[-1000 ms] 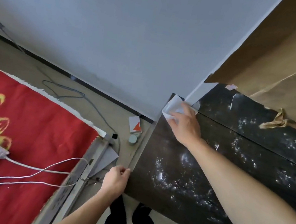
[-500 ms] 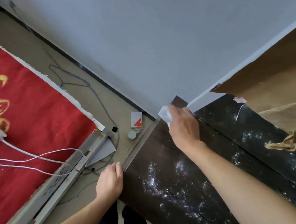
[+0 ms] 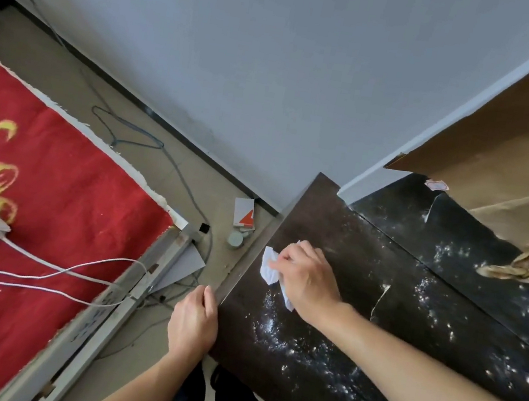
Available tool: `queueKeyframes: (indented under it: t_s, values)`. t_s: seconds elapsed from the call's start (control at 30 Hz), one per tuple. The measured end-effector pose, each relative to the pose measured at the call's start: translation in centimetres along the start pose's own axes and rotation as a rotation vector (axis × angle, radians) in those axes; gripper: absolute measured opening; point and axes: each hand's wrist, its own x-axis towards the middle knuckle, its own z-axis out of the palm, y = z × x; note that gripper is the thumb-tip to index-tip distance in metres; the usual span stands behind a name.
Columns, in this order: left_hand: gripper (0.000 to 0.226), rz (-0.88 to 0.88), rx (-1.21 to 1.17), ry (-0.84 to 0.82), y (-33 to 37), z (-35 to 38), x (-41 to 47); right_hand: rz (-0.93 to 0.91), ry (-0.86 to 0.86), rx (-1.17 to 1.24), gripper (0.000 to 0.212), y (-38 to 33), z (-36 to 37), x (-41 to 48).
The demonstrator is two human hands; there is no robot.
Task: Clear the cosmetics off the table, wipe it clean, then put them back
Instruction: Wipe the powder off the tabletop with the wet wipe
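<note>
left hand (image 3: 193, 322): near left, back up, gripping table (image 3: 320, 209) edge, thumb along it | right hand (image 3: 306, 279): farther, knuckles up, fingers bunched round white tissue (image 3: 269, 268), pressing down | forearms: bare, right reaching in from near right

The bench (image 3: 358, 322) is a near-black brown, flecked all over with white specks. The tissue (image 3: 269, 267) on it is plain white. Off to the side, the cover (image 3: 65, 203) is bright red with curling yellow scrolls, and white cables (image 3: 90, 263) trail across it. The card (image 3: 244, 212) on the beige floor (image 3: 52, 62) is white with an orange-red triangle.
</note>
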Motion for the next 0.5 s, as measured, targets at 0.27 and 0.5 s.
queueKeyframes:
  t_s: [0.27,0.5]
  values:
    - [0.042,0.029,0.019,0.03,-0.2,0.3,0.3,0.353,0.02,-0.269,0.047,5.7,-5.6,13.0]
    - [0.043,0.014,0.006,0.024,-0.4,0.3,0.3,0.11,0.068,0.239,0.02,-0.9,0.3,2.6]
